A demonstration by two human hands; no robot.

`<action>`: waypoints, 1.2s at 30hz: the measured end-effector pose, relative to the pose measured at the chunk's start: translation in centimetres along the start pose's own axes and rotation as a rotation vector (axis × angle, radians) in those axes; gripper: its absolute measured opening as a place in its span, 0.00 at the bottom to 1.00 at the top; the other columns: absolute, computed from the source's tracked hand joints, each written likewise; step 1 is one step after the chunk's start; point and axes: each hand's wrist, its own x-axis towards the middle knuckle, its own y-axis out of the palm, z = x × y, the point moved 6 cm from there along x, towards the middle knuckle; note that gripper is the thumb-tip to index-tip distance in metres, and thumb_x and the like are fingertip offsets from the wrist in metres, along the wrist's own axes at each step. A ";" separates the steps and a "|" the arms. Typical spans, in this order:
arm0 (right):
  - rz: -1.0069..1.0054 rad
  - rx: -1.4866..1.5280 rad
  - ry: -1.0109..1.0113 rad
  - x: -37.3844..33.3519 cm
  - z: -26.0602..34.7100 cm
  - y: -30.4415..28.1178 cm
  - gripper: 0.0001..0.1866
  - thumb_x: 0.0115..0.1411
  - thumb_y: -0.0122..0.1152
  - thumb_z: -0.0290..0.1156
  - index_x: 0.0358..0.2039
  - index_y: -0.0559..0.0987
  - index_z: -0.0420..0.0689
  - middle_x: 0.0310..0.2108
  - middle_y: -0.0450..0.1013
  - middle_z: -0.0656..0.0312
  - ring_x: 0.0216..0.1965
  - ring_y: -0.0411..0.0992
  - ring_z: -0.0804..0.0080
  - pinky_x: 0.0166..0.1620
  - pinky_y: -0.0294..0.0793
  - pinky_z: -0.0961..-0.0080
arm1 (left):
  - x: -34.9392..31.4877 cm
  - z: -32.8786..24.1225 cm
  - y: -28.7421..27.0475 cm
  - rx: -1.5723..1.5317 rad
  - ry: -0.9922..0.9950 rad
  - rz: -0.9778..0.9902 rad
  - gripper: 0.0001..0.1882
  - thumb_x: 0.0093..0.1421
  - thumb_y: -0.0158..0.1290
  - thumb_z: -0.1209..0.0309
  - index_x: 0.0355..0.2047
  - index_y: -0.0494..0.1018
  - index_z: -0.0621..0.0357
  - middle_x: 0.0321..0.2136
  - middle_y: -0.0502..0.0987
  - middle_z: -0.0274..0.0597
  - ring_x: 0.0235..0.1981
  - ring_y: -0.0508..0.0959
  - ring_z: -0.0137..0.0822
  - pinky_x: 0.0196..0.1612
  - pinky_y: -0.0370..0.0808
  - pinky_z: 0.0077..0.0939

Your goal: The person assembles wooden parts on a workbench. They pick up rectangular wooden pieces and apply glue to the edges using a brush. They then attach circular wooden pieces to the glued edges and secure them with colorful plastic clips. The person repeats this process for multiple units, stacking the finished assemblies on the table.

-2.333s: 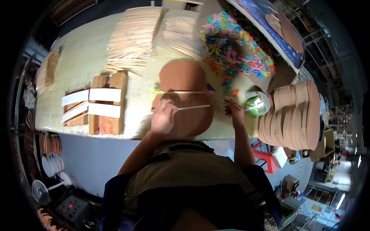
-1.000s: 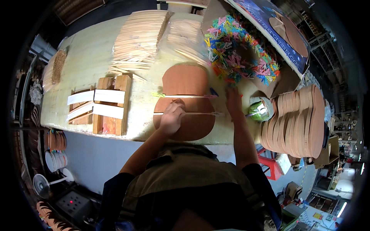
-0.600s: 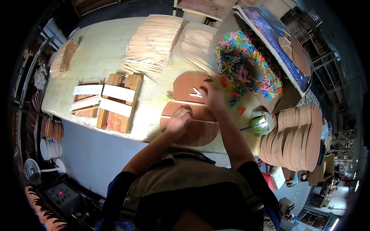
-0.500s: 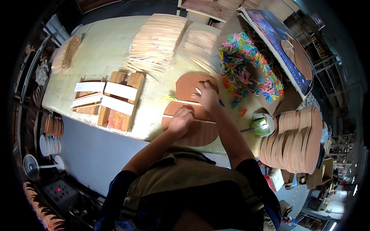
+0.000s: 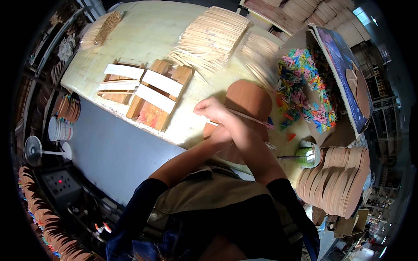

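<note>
My right forearm crosses over my left. My right hand is at the left side of the brown boards, with its fingers curled together; what they pinch, if anything, is too small to make out. Just below it a white strip end sticks out. Under my right wrist lies my left hand, on the near brown board, its fingers hidden. Beyond is a second rounded brown board. A pale strip runs along its near edge, with a pink clip at its right end. A whitish clip is nearer me.
Wooden blocks with white strips stand left. Bundles of thin sticks lie at the back. At right are a box of colourful clips, a green container with a brush and a stack of brown boards.
My right hand has moved left from the far board, its arm now crossing over my left. My left hand has become mostly covered. The view has shifted, moving the table's contents across the picture.
</note>
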 end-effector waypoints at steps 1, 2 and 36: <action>0.031 -0.121 0.019 0.3 -0.7 0.2 0.09 0.54 0.66 0.28 0.35 0.82 0.40 0.26 0.76 0.67 0.25 0.69 0.84 0.26 0.67 0.82 | 0.1 -0.4 0.0 0.011 -0.006 0.005 0.13 0.59 0.45 0.73 0.42 0.72 0.64 0.42 0.74 0.51 0.47 0.72 0.48 0.50 0.68 0.38; 0.061 -0.241 0.038 0.5 -1.3 0.3 0.08 0.54 0.66 0.28 0.35 0.82 0.40 0.26 0.76 0.67 0.25 0.68 0.85 0.25 0.67 0.81 | 0.3 -0.8 0.0 0.021 -0.011 0.011 0.13 0.58 0.46 0.72 0.41 0.73 0.64 0.43 0.74 0.51 0.47 0.72 0.48 0.50 0.69 0.38; -1.001 0.784 -0.288 -34.7 -8.8 -15.9 0.18 0.66 0.51 0.34 0.50 0.73 0.34 0.34 0.73 0.60 0.19 0.60 0.89 0.20 0.56 0.92 | -0.4 -5.0 -26.0 -0.036 -0.450 -0.702 0.23 0.61 0.55 0.61 0.48 0.66 0.66 0.34 0.75 0.41 0.28 0.74 0.30 0.30 0.72 0.25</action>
